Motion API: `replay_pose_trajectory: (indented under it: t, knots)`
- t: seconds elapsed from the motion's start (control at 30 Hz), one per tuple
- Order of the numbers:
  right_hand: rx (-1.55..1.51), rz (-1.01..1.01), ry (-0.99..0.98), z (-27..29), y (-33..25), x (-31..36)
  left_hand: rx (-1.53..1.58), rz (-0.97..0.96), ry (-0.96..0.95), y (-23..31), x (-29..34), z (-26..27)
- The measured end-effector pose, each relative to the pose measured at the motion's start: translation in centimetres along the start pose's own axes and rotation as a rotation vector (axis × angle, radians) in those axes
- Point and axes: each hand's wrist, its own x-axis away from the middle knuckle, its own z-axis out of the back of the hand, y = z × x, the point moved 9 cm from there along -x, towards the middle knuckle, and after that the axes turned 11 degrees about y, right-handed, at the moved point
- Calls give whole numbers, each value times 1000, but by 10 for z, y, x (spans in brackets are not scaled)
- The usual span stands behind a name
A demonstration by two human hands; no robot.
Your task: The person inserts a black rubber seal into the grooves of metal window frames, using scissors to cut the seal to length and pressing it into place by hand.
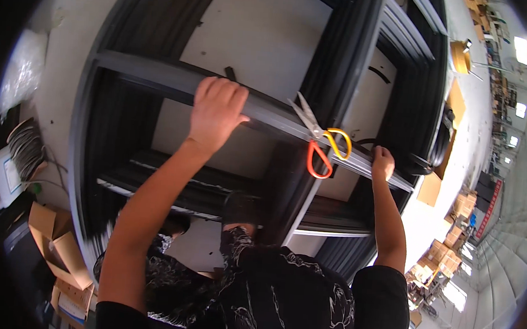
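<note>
A stack of large dark grey metal frames [148,72], like window frames with crossbars, lies in front of me. My left hand [218,110] is closed over the long crossbar, fingers over its far side and thumb along the near side. Farther right, my right hand [383,164] grips the same bar near its right end. Between the hands, scissors [317,133] with one yellow and one red-orange handle rest on the frame where the bars meet. Their blades are spread and point away from me. My feet stand within the frame openings.
Cardboard boxes [59,245] and a coil of grey strip [26,150] lie at the left, with clear plastic wrap [25,71] beyond. A black coil [440,142] and flat cardboard [431,188] sit past the right edge. Stacked cartons [442,257] stand farther right.
</note>
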Motion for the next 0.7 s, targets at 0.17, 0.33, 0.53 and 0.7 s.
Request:
replay_pose_trajectory:
  t: [0.17, 0.33, 0.53, 0.7]
  knots:
    - [-13, 14, -52, 4, -23, 8, -88, -28, -9, -4, 15, 12]
    - [99, 127, -79, -9, -17, -1, -69, 255, -152, -8, 70, 76]
    - [158, 74, -175, -23, -10, -2, -217, 667, -7, -61, 238, 216]
    - [28, 348, -6, -8, -29, 25, -192, 1006, 71, -70, 403, 313]
